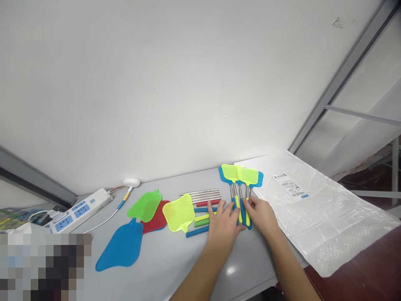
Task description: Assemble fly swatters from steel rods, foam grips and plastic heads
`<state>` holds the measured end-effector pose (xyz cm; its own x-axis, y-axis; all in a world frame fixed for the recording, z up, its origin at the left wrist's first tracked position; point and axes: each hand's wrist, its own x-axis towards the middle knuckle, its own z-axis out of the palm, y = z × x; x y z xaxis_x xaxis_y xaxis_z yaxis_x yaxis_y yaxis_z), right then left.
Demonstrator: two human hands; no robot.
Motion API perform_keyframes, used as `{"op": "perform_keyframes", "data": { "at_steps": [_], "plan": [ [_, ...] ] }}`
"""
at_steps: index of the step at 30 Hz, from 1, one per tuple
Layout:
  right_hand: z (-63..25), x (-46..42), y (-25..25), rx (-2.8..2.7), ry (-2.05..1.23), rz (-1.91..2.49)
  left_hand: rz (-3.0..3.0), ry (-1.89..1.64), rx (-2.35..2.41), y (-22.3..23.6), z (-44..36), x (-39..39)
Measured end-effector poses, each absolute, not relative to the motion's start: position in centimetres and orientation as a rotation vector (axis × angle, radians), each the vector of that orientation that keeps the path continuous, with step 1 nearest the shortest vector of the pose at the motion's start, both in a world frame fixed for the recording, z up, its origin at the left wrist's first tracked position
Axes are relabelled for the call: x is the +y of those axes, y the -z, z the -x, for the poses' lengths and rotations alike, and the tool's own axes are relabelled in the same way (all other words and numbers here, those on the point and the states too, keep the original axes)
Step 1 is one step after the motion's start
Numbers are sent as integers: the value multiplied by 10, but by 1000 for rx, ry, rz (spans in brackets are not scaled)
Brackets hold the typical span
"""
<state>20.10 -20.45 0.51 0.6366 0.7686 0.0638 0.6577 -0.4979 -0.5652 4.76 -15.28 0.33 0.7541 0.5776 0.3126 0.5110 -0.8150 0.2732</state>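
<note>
Several assembled fly swatters (237,202) with yellow and blue heads lie side by side at the right of the table. My right hand (259,214) is closed at the right side of this group, thumb and fingers pinching a swatter's yellow handle. My left hand (223,221) lies palm down with fingers spread, touching the group's left edge and covering the ends of loose coloured handles. Among these are a red handle (208,202), a green handle (202,223) and a blue handle (197,231). Behind them are several metal rods (205,195).
Loose swatter heads lie to the left: yellow (179,212), green (145,205), red (158,219) and blue (122,246). A power strip (79,209) and white cable (108,221) are at far left. A white plastic mailer (319,209) covers the table's right end and overhangs its edge.
</note>
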Motion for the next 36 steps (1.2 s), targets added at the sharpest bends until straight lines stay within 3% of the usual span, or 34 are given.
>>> {"op": "perform_keyframes", "data": {
  "at_steps": [36],
  "plan": [
    [-204,-199,7,-1233,-203,2303,-2784,-605,895,-5,-56,-159]
  ]
}}
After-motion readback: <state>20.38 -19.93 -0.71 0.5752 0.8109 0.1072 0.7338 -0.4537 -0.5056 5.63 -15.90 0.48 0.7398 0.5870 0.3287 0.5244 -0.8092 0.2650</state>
